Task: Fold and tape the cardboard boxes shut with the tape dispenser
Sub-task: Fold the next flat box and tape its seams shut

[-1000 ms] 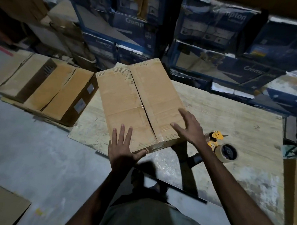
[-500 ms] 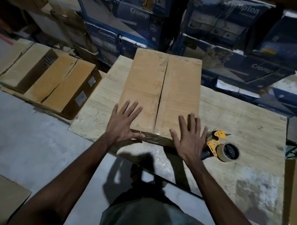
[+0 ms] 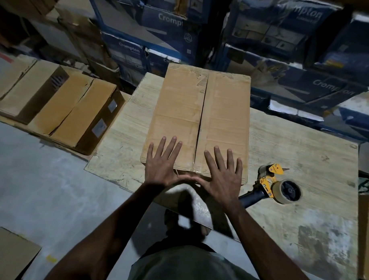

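Observation:
A brown cardboard box point(image 3: 201, 111) lies on the wooden table point(image 3: 304, 156), its two top flaps folded down with a seam running away from me. My left hand point(image 3: 164, 162) lies flat with spread fingers on the near end of the left flap. Flat on the right flap's near end is my right hand point(image 3: 222, 172), and the two thumbs meet at the box's near edge. A yellow tape dispenser point(image 3: 276, 187) with a roll of tape lies on the table just right of my right hand, untouched.
Several closed cardboard boxes point(image 3: 61, 106) sit on the floor to the left. Stacked blue boxes point(image 3: 266, 38) stand close behind the table. A flat cardboard piece point(image 3: 6, 255) lies on the floor at lower left. Another carton edge point(image 3: 366, 236) shows at the far right.
The box turned from a slant to square with me and slid toward the table's middle. Both hands moved onto its near end and their thumbs came together.

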`<state>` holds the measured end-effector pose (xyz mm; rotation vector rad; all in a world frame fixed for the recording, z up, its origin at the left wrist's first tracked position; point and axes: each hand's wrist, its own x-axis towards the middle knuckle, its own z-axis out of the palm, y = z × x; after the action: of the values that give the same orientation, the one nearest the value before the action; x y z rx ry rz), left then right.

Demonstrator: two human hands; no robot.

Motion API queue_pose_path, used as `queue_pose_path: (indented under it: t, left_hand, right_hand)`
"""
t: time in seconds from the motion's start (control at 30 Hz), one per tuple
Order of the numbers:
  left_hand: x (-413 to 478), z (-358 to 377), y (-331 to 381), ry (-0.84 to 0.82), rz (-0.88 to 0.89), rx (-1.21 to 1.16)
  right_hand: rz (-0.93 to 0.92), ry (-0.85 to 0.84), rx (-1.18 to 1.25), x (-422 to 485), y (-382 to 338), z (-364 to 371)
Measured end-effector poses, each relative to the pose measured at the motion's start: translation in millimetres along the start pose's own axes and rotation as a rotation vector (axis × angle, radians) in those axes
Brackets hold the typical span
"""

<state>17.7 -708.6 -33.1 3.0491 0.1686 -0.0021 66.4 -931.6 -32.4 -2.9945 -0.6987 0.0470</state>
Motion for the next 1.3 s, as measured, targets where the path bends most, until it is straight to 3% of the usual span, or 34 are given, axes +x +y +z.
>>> queue_pose_path:
  t: [0.37, 0.43, 0.5, 0.57, 0.63, 0.7, 0.77, 0.83, 0.97, 1.1, 1.2, 1.3]
  left_hand:
    - [28, -2, -35, -0.082, 0.158, 0.09]
    - [28, -3, -36, -0.085, 0.159, 0.092]
    - [27, -4, -36, -0.093, 0.147, 0.048]
    - [23, -6, -36, -0.109, 0.126, -0.031]
    - [19, -11, -33, -0.13, 0.103, -0.128]
    - [13, -21, -29, -0.146, 0.089, -0.28]
    - [2, -25, -24, -0.079, 0.045, -0.543]
    - [-9, -26, -16, 0.08, -0.048, -0.774]
    - [-26, -44, 22, 0.226, -0.233, -0.876]
    - [-34, -68, 73, 0.188, -0.379, -1.097]
    - [-31, -76, 105, 0.101, -0.428, -1.134]
    - [-22, -78, 130, -0.093, -0.585, -1.208]
  right_hand:
    - [0.009, -0.051, 0.036, 22, -13, -3]
    - [-0.025, 0.043, 0.109, 14, -7, -11]
    - [0.026, 0.268, 0.273, -5, 6, -17]
    - [0.258, 0.523, 0.459, -35, 18, -16]
    - [0.695, 0.648, 0.656, -62, 30, -12]
    - [1.175, 0.536, 0.865, -77, 50, 0]
    - [1.473, 0.248, 1.048, -84, 76, 18]
    - [1.445, 0.101, 1.282, -84, 91, 26]
    - [1.278, 0.129, 1.63, -70, 106, 33]
    - [1.299, 0.186, 1.928, -63, 126, 36]
    - [1.212, 0.212, 1.938, -68, 142, 24]
    - [1.048, 0.174, 1.921, -84, 149, -1]
